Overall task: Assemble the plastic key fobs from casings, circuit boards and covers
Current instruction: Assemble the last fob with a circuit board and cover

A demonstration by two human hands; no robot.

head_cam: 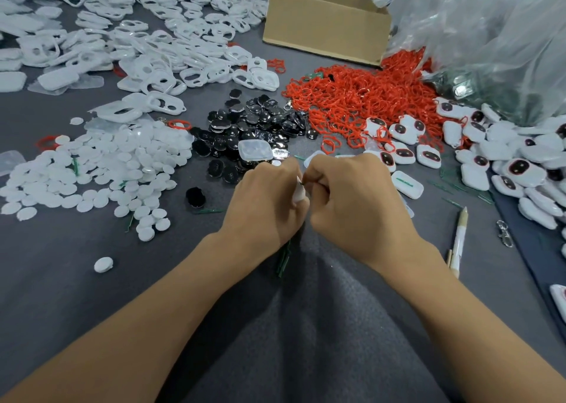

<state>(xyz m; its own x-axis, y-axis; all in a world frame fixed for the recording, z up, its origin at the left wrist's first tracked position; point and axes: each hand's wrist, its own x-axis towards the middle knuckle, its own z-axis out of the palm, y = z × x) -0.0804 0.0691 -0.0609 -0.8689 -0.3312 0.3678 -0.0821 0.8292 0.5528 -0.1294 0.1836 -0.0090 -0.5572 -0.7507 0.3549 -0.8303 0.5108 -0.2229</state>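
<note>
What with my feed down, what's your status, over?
Left hand grips casing. Right hand pinches its top edge. Nothing in the way.

Far left: from my remote seat, the casings heap (147, 35) spreads over the table's (61, 295) back corner.
Near left: the disc heap (101, 169) lies in front of the casings.
Centre: the oval covers (251, 124) sit between the discs and the loops heap (346, 96). Just before them, my operator's left hand (263, 200) and right hand (352, 197) meet, pinching a small part (298, 192).
Back: the box (324, 25) stands behind the loops, with the bag (490, 35) to its right.
Right: finished fobs (505, 163) lie before the bag, and the pen (459, 237) and clasp (503, 234) are nearer.
</note>
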